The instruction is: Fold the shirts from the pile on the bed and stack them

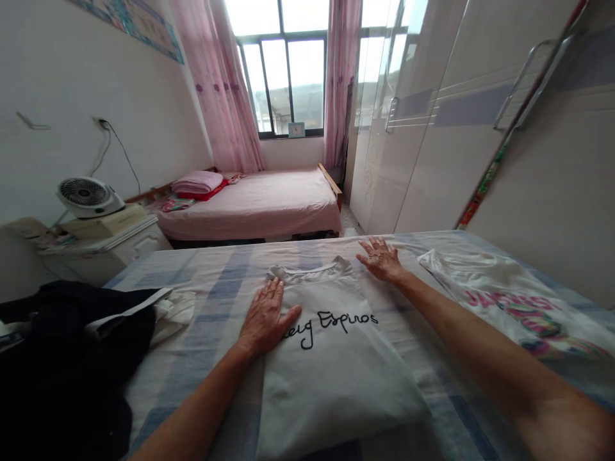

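Observation:
A white T-shirt (331, 378) with black script lettering lies on the bed in front of me, its sides folded in and its collar pointing away. My left hand (266, 314) rests flat on the shirt's upper left part, fingers stretched and thumb apart, covering the start of the lettering. Just beyond the shirt's upper right edge is my right hand (379, 257), fingers spread, over the striped bed sheet (225, 288). Neither hand grips anything.
Dark clothing (67, 358) is heaped at the left. Another white shirt (500, 282) with pink lettering lies at the right. Farther off are a pink bed (269, 198), a fan (89, 195) on a cabinet, and a tall wardrobe (432, 147) along the right side.

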A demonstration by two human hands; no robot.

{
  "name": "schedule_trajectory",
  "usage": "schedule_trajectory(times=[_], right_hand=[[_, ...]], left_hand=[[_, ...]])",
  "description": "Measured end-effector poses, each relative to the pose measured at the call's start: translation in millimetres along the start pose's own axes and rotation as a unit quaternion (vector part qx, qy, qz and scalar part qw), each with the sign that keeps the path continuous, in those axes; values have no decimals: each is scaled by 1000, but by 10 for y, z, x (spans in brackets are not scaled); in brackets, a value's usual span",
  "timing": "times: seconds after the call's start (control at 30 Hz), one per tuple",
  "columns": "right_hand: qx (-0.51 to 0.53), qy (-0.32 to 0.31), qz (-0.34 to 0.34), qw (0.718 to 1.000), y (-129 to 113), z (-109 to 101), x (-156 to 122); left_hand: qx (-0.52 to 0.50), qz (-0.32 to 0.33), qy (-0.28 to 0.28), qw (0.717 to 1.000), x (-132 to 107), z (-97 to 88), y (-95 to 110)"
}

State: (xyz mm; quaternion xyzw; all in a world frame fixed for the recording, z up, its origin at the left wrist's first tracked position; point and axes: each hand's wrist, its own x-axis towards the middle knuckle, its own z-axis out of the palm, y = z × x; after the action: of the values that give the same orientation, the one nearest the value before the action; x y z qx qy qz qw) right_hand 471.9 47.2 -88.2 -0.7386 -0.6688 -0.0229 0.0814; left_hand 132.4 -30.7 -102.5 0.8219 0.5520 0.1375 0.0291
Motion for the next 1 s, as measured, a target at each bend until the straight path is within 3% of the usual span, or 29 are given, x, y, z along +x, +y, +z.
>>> schedule_trajectory(times=[0.13,0.23,0.33,0.43,0.57,0.7,0.8,0.9,1.0], right_hand=[[4,-49,104,993,256,80,348],[20,-46,110,993,388,71,487],[26,-26,100,994,364,-6,368],[44,-9,52,998,249,-146,-10],[115,-2,-44,992,59,-408,-766],[205,9,-58,977,-101,-680,-1521],[284,13,-2,959,-166,-833,-1943],[363,14,58,930,-214,-940,-2256],[470,-40,94,877,-313,-1003,-2543]], left_hand=[[-9,2,9,1000,-8,5,3],[-9,2,12,1000,-13,-7,16],[-5,1,8,1000,-21,-31,36],[-5,1,9,1000,-22,-37,37],[-21,4,8,1000,-2,-29,12],[-50,0,56,997,-68,-187,121],[-78,110,70,988,-316,-448,369],[-65,284,-26,956,-716,-655,644],[-15,329,-72,941,-1070,-669,815]])
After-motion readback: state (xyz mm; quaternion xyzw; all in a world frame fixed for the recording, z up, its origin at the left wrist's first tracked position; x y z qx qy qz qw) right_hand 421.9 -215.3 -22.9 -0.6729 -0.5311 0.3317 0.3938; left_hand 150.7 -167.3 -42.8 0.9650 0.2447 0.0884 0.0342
